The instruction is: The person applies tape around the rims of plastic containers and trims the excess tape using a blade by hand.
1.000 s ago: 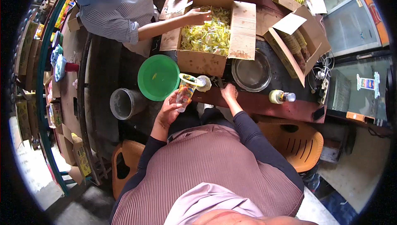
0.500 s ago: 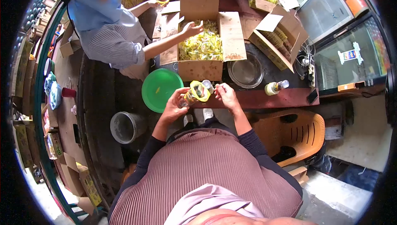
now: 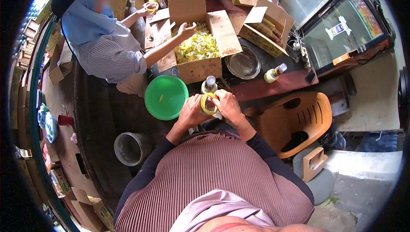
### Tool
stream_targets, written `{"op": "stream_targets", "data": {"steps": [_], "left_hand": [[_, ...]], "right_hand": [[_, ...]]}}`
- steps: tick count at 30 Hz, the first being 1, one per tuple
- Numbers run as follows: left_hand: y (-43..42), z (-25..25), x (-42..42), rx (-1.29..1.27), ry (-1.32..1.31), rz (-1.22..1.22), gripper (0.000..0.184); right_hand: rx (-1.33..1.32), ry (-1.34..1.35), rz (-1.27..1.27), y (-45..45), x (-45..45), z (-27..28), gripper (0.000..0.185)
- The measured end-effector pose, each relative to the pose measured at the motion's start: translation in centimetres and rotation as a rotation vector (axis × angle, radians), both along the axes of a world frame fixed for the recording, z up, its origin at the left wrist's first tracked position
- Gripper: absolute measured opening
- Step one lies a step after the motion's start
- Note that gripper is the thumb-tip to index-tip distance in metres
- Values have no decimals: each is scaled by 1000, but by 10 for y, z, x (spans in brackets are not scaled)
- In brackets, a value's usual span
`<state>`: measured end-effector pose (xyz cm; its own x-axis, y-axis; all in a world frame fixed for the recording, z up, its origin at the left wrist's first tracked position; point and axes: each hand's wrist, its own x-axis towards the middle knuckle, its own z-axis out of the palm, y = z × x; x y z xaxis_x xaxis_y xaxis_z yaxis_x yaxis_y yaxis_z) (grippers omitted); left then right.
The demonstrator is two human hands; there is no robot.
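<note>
Grip: the left hand (image 3: 190,110) is closed around the left side of a yellow-rimmed container (image 3: 208,105), its mouth facing up between both hands; the right hand (image 3: 229,105) pinches the rim's right edge, fingertips partly hidden. Left to right: a green basin (image 3: 171,105) sits near the left hand, a bottle (image 3: 209,85) stands just beyond the container, a round bowl (image 3: 243,64) lies further right. Assessment: the left hand should bear the hold evenly, without crushing; the right fingers should press lightly, clear of the bottle.
</note>
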<state>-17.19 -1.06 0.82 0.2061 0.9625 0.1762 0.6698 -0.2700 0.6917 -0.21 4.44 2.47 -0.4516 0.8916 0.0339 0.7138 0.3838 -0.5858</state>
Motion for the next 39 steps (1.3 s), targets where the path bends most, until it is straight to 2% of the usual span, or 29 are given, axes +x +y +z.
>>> {"op": "stream_targets", "data": {"steps": [3,5,8,11,14,16,21,27,29,31,33,36,37,38,39], "left_hand": [[6,-9,0,20,-28,18,57],[4,-8,-1,-66,-67,39,52],[7,-14,-6,-219,-316,-43,51],[9,-15,-8,-226,-437,-133,54],[15,-6,-5,-292,-405,-166,56],[19,1,3,-271,-358,-202,52],[34,11,35,-270,-238,-236,48],[56,30,74,-322,-245,-323,47],[61,39,86,-352,-329,-360,49],[67,41,98,-339,-371,-378,50],[73,51,111,-287,-395,-379,49],[79,72,139,-170,-332,-305,51],[82,76,149,-128,-261,-257,55],[84,72,166,46,-205,-155,58],[86,73,175,51,-204,-155,58]], "right_hand": [[60,28,37,-7,-4,-5,21],[94,5,55,-8,-6,-4,18],[205,-4,112,-2,-3,-8,18],[258,-43,200,-1,-1,3,20],[266,-15,169,4,2,14,24],[262,-97,178,9,9,21,29],[294,-118,150,24,42,9,27],[170,-115,262,42,97,21,32],[135,-65,275,49,117,29,39],[-45,63,287,58,133,43,47],[-75,126,295,69,150,46,45],[-332,647,313,80,168,57,36],[-352,759,251,83,171,53,36],[-397,851,234,85,176,57,35],[-445,942,215,87,179,60,34]]}}
